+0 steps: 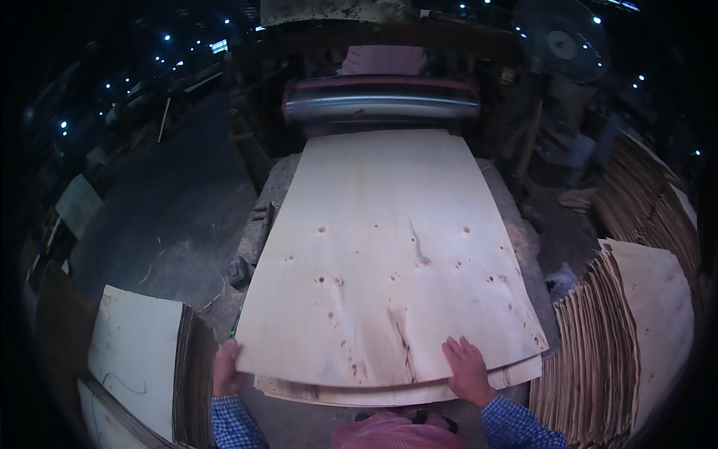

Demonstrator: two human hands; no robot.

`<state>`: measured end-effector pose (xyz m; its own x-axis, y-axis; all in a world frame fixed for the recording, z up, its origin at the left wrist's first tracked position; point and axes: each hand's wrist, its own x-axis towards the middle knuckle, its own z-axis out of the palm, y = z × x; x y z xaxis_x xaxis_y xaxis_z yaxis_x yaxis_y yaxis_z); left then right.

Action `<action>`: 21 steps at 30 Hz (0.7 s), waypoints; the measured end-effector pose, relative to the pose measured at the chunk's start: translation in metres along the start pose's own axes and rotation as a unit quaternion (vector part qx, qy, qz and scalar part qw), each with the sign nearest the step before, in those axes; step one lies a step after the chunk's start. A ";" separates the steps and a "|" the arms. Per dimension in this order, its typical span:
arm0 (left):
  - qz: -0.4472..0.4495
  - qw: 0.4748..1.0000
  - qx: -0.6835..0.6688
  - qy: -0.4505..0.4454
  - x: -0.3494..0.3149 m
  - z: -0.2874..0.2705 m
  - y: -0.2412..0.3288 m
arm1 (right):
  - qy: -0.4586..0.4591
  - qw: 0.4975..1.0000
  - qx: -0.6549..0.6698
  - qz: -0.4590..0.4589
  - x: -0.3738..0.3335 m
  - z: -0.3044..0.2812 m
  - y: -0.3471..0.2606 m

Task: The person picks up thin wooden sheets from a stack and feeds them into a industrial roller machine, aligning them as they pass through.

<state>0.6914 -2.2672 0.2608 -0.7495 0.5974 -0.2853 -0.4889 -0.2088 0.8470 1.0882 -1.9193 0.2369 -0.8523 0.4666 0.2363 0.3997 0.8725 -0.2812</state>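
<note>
A large pale sheet of wood veneer (359, 194), dotted with knots and dark splits, stretches away from me to a shiny metal roller (381, 99). At its near left corner, my left hand (227, 368) is closed on the edge. My right hand (470, 372) grips the near edge right of the middle, its fingers over the top face; its thumb is hidden. Below the held edge, more veneer sheets (516, 374) show, slightly apart from the top one. Whether the far edge touches the roller is hard to tell.
Upright stacks of veneer stand close on my right (591, 359) and left (138, 359), with another stack (643, 194) farther right. Beyond the roller lies a pink sheet (381, 60). A fan (562, 45) stands at far right. Dark floor (179, 202) extends on the left.
</note>
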 end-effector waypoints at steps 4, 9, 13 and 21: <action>0.046 0.988 -0.085 0.118 0.031 -0.002 -0.011 | 0.011 0.999 0.035 0.026 0.059 0.017 0.046; -0.009 0.966 0.041 0.254 0.011 -0.023 -0.054 | 0.052 0.997 0.053 0.035 0.150 0.061 0.110; 0.008 0.958 0.093 0.273 0.005 -0.043 -0.086 | 0.044 0.997 0.007 0.067 0.218 0.106 0.156; 0.060 0.854 0.437 0.276 0.046 -0.056 -0.116 | -0.045 0.991 -0.068 0.103 0.270 0.121 0.167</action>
<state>0.6890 -2.2591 0.1243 -0.9850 0.1059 -0.1361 -0.0541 0.5595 0.8271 0.8840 -1.6652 0.1410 -0.7721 0.6273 0.1020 0.6046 0.7744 -0.1862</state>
